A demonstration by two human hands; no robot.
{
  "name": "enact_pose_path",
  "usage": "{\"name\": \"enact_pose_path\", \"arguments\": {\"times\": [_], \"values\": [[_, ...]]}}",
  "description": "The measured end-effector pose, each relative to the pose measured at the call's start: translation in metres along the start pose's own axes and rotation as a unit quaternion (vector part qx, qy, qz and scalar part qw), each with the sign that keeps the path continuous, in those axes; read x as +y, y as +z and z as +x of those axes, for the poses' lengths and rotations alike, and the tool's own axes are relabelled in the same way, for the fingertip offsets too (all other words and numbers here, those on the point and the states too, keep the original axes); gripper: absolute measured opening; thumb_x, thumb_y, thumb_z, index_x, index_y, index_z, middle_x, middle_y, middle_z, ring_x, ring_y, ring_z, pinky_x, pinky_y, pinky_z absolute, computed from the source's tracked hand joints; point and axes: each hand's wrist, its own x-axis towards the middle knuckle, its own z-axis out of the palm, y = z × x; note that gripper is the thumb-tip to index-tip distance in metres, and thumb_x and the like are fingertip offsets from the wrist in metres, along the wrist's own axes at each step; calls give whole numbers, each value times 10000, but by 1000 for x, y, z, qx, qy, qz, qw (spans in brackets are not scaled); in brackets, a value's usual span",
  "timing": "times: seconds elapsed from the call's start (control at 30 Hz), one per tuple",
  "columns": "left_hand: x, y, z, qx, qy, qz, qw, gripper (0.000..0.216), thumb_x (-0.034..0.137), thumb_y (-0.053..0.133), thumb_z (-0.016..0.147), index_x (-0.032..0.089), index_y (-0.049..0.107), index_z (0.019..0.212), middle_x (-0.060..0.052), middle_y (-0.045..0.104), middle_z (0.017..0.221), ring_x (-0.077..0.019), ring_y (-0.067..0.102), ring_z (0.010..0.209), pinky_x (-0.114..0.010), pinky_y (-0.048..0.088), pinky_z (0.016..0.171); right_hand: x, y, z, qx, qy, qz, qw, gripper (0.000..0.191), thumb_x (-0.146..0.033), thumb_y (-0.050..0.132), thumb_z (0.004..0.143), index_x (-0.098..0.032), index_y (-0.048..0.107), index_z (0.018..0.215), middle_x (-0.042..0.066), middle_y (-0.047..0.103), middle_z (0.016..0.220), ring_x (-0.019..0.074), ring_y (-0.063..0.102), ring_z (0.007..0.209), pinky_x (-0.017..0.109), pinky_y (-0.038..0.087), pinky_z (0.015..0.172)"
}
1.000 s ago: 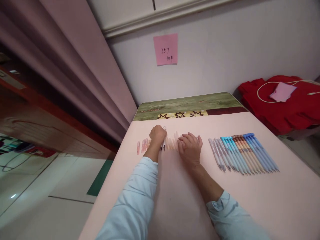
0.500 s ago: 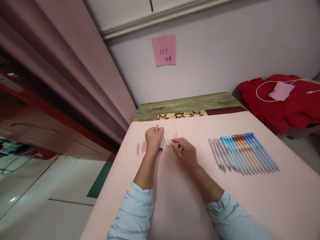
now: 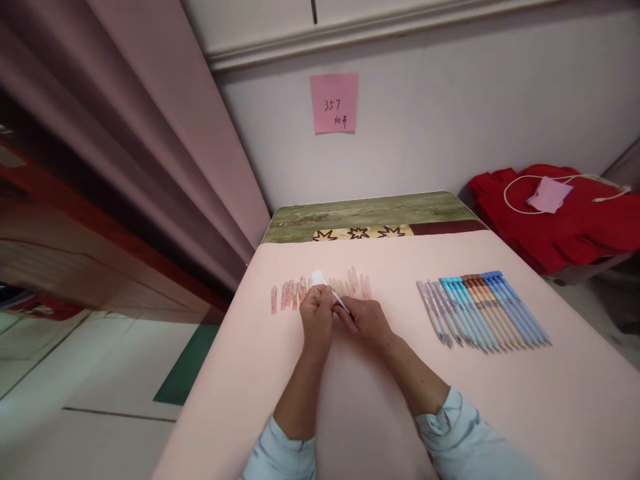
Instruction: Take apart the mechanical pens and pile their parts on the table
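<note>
Both hands meet over the pink table (image 3: 360, 413). My left hand (image 3: 317, 320) is closed around a white pen (image 3: 327, 288) whose top sticks up above the fist. My right hand (image 3: 366, 322) pinches the lower end of that same pen. Behind the hands lies a row of pale pink pens (image 3: 287, 295) on the table, partly hidden by the hands. A tidy row of several grey, blue and brown pens (image 3: 483, 308) lies to the right, well clear of both hands.
A green patterned tabletop (image 3: 370, 217) adjoins the far edge of the pink table. A pink note (image 3: 334, 103) is stuck on the wall. A red cloth (image 3: 560, 213) with a white cable and a pink paper lies at the right. Curtains (image 3: 165, 133) hang at the left.
Both hands have drawn back toward me, lifting the white pen off the pink row. The right hand has closed onto its lower end. More of the pink row now shows.
</note>
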Motion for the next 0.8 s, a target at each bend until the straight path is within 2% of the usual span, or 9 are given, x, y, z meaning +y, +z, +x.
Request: {"name": "enact_pose_path", "arguments": {"times": [0.07,0.17,0.23,0.3,0.37,0.43,0.5,0.63,0.8], "values": [[3,-5,-1,-25,-10,-7,1000,295,389,675,771,176,495,674,71,407,520,-52,346,442,-181,308,443,-2,-1,-1,-4,-2,11,1000,306,-361,413,973,-202,667,910,31,730,783,139,636,635,226,342,575],[2,-15,8,1,0,-21,1000,329,391,670,779,178,465,636,67,405,500,-52,362,436,-170,302,429,-2,-3,-3,22,9,87,996,245,-429,574,887,-211,674,938,-7,685,681,119,594,569,215,372,576],[-2,-23,19,54,8,-40,998,337,393,654,785,177,454,622,61,425,502,-51,377,432,-162,296,417,2,-6,-3,93,51,152,983,274,-456,614,857,-206,677,949,-24,640,629,107,553,533,211,390,566],[-5,-30,30,97,6,-64,993,329,389,639,787,176,454,617,62,433,499,-45,361,403,-157,260,387,9,-9,-2,204,122,186,953,284,-448,553,898,-191,672,893,-18,615,626,108,535,542,215,401,565],[-8,-33,39,114,8,-83,990,325,385,616,796,174,460,606,72,408,470,-38,310,360,-158,202,357,15,-11,-1,303,195,185,915,309,-437,504,924,-180,657,846,-9,607,641,118,538,572,224,409,574],[-10,-34,42,112,20,-86,990,331,388,597,811,170,474,594,75,392,436,-34,283,337,-161,181,347,18,-13,0,343,238,157,895,305,-439,513,914,-177,657,862,-15,598,642,121,534,576,228,409,578],[-10,-33,42,105,35,-84,990,325,394,602,813,168,488,609,67,427,431,-34,296,331,-161,202,348,16,-12,0,319,239,104,911,278,-430,544,890,-186,675,861,-22,601,646,117,532,574,227,397,578],[-8,-29,40,92,37,-98,990,298,407,630,798,172,491,677,28,563,500,-28,300,318,-166,196,339,4,-8,-2,205,197,-32,958,240,-415,594,850,-218,696,759,-21,634,702,106,561,608,226,350,569],[-7,-30,40,83,13,-118,989,282,372,668,769,172,482,701,28,600,539,-14,290,313,-161,176,338,-1,-2,-5,126,212,-161,956,272,-495,620,820,-241,706,866,-8,671,776,133,583,653,245,271,538]]}}
